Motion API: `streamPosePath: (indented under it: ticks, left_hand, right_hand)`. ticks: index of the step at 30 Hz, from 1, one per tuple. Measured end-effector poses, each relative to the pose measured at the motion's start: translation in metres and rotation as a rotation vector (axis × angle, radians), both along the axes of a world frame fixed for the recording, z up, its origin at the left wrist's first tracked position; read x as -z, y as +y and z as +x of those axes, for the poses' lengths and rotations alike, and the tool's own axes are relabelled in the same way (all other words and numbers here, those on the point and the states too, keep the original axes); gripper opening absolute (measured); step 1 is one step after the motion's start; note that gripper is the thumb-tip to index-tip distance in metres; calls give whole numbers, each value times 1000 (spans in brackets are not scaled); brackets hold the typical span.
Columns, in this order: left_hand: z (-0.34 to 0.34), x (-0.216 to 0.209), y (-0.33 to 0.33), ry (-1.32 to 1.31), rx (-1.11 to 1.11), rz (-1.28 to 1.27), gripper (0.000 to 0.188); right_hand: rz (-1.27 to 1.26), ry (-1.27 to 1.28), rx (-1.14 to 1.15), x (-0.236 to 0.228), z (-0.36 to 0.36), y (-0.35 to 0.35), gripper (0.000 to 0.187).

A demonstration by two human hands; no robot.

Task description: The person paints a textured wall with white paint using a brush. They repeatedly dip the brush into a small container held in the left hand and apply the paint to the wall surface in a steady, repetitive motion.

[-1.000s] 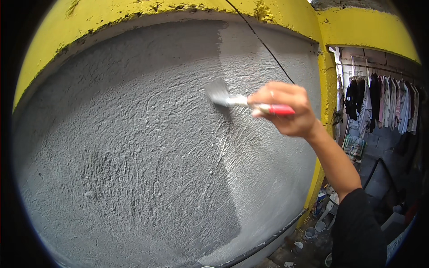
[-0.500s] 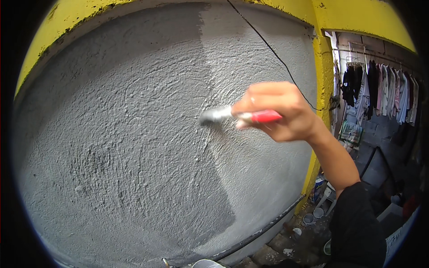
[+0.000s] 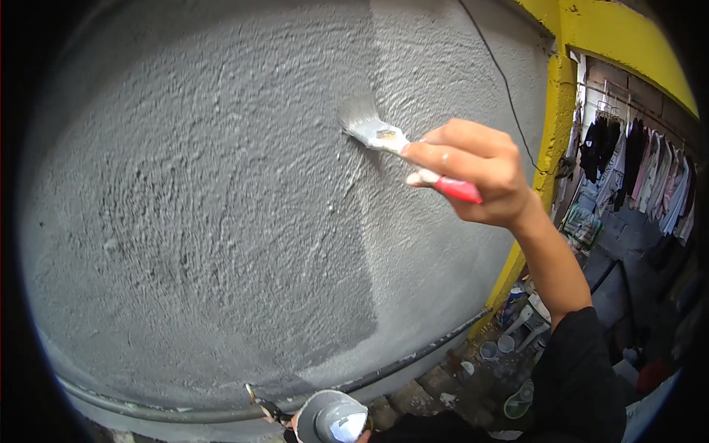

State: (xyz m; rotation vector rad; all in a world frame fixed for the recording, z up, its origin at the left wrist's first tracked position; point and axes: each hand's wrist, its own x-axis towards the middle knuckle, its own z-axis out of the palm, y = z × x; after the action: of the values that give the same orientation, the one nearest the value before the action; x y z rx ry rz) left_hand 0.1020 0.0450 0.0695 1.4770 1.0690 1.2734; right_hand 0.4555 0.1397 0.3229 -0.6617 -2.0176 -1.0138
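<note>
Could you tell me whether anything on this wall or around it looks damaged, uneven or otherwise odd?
Nothing looks damaged. The rough grey wall shows two tones: darker left of the paintbrush in the right hand, lighter to its right. A thin dark cable runs down the lighter part. The left hand holds a paint can.

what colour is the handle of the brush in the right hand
Red: the paintbrush handle pokes out of the right hand, clearest in the head view.

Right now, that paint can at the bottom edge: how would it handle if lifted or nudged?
The paint can shows glossy wet grey paint inside, so probably bottom-heavy and prone to slosh if tilted. The left hand is hidden beneath it. Its round metal wall looks stiff, likely slick where paint-smeared.
</note>
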Motion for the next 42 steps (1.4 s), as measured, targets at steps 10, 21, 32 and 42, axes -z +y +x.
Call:
streamPosePath:
  ticks: [10, 21, 32, 42]
  left_hand:
    - [22, 41, 41, 65, 79, 329, 100]
    - [43, 37, 58, 262, 36, 597, 81]
    - [43, 43, 63, 255, 44, 563, 79]
    - [42, 44, 62, 304, 87, 506, 94]
  right_hand:
    - [-481, 110, -538, 57, -19, -75, 25]
    - [-1011, 276, -510, 150, -74, -47, 23]
    - [-1162, 304, -509, 176, -81, -20, 20]
    - [-1137, 412, -519, 166, -69, -23, 17]
